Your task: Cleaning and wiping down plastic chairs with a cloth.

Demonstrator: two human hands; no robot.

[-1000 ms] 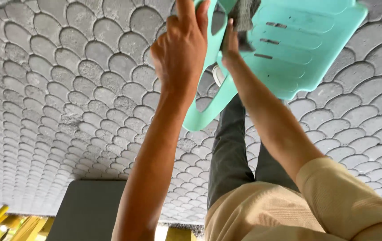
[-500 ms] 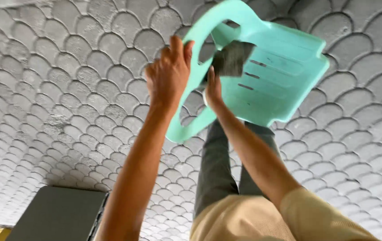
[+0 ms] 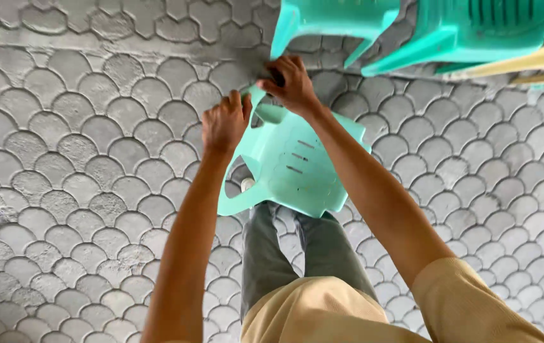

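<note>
A small teal plastic chair [image 3: 297, 171] hangs in front of my legs, above the paving, with its seat facing me. My left hand [image 3: 224, 121] is closed around the chair's left rim near the armrest. My right hand [image 3: 291, 82] grips the chair's upper edge. A dark bit of something shows under its fingers; I cannot tell what it is. My grey trousers [image 3: 265, 254] and a foot show below the chair.
Grey paving with a fish-scale pattern [image 3: 81, 165] covers the ground. At the top stand more teal plastic chairs [image 3: 475, 28], a chair leg [image 3: 285, 28] close above my right hand, and a cream-coloured edge [image 3: 539, 60] at the right.
The chair has moved down and away from my head, and both hands have shifted to its upper rim. The grey cloth on the seat is out of sight. Other chairs have come into view.
</note>
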